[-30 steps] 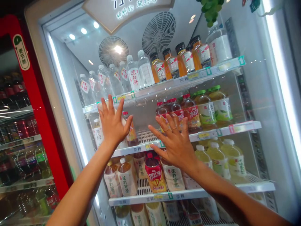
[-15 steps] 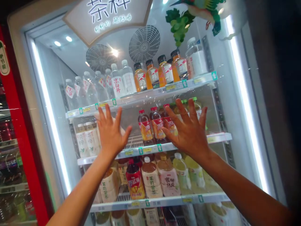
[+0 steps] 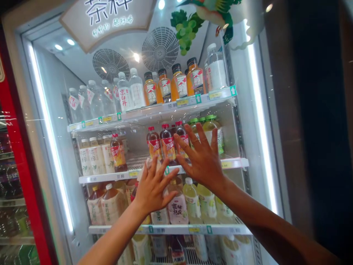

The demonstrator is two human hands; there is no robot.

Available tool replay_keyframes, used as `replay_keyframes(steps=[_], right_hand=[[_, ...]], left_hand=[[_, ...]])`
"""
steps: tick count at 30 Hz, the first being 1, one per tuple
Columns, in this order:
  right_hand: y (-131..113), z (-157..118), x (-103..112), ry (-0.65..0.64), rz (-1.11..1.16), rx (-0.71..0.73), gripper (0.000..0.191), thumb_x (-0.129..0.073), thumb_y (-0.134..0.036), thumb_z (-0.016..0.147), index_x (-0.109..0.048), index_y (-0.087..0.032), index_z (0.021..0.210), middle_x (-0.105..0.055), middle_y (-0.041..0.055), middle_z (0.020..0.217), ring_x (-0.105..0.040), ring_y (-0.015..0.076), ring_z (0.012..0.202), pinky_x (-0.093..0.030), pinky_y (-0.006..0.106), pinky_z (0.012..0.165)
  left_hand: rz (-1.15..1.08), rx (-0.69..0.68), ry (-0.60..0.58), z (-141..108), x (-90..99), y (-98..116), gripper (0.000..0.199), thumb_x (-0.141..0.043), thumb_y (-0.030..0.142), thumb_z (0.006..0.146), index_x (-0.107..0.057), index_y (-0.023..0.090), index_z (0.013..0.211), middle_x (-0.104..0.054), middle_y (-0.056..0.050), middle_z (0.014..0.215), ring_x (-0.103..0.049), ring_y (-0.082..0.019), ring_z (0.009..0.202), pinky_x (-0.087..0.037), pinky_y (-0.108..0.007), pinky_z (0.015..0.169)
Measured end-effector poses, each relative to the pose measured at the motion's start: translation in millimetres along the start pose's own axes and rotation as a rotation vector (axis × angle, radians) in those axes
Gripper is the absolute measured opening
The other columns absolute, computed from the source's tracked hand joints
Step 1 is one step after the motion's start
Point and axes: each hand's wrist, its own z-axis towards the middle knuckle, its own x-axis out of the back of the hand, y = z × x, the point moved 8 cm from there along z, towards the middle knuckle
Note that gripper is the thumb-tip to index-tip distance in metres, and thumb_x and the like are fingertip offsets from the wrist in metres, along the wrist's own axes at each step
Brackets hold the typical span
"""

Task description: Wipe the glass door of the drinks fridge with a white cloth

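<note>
My left hand (image 3: 153, 187) is spread flat against the glass door of a lit drinks cooler, in front of the lower shelves. Under its fingers a bit of crumpled white cloth (image 3: 149, 164) shows, pressed to the glass; most of it is hidden, and it may be a tissue. Higher and to the right, my right hand (image 3: 202, 158) lies on the glass with fingers spread and nothing visible in it. Behind that hand stand red-capped tea bottles (image 3: 167, 141) and green-capped bottles (image 3: 217, 127), partly covered by the fingers.
Clear water bottles (image 3: 95, 99) and black-capped orange bottles (image 3: 179, 82) line the top shelf. White-labelled bottles (image 3: 95, 158) stand at middle left. A lit sign (image 3: 110, 22) and a grape decoration (image 3: 184, 35) are above. A red cabinet frame (image 3: 20, 176) borders the left.
My left hand has slid right and down across the glass, the white cloth moving with it. My right hand stays spread in front of the middle shelf. The view has shifted slightly right.
</note>
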Motion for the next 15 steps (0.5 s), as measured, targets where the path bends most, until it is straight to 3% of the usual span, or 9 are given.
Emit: replay_keyframes(steps=[2,4,8,12,15], right_hand=[[1,-2,2,-0.007,0.034,-0.003,0.081,-0.053,-0.034,0.102,-0.006,-0.039,0.167,-0.011,0.0019,0.175,-0.011,0.0380,0.162,-0.011,0.081,0.124],[-5,0,6,0.010,0.098,-0.008,0.085,-0.053,-0.027,0.101,-0.001,-0.039,0.167,-0.006,0.0006,0.176,-0.009,0.0390,0.162,-0.010,0.081,0.124],[-52,18,9,0.080,0.407,0.074,0.086,-0.040,-0.016,0.102,0.012,-0.037,0.166,0.008,-0.0031,0.176,-0.007,0.0296,0.163,-0.024,0.066,0.130],[-113,38,-21,0.043,0.571,0.111,0.077,-0.029,-0.020,0.106,0.019,-0.028,0.166,0.003,0.0041,0.177,-0.009,0.0218,0.163,-0.033,0.054,0.129],[-142,47,-55,-0.071,0.428,0.200,0.077,-0.036,-0.028,0.106,0.010,-0.021,0.168,-0.013,0.0102,0.176,-0.010,0.0262,0.163,-0.027,0.059,0.131]], left_hand=[[0.000,0.059,0.017,-6,1.4,-5,0.083,-0.055,0.059,0.096,-0.021,0.033,0.167,-0.015,-0.006,0.177,-0.001,-0.034,0.165,-0.016,-0.058,0.131],[-0.045,0.242,0.110,1,9.5,-29,0.084,-0.045,0.065,0.098,-0.012,0.032,0.168,-0.011,-0.008,0.178,0.001,-0.034,0.165,-0.014,-0.063,0.130],[-0.337,0.430,0.322,15,22.8,-58,0.084,-0.016,0.072,0.099,0.000,0.028,0.169,-0.007,-0.009,0.178,0.001,-0.029,0.165,-0.007,-0.060,0.133],[-0.410,0.544,0.387,0,33.3,-65,0.066,0.004,0.043,0.104,0.020,0.022,0.165,0.007,-0.009,0.177,-0.003,-0.020,0.165,-0.023,-0.048,0.133],[-0.387,0.537,0.357,-23,47.1,-85,0.063,0.003,0.033,0.105,0.021,0.025,0.165,0.010,-0.007,0.177,-0.007,-0.018,0.164,-0.029,-0.044,0.131]])
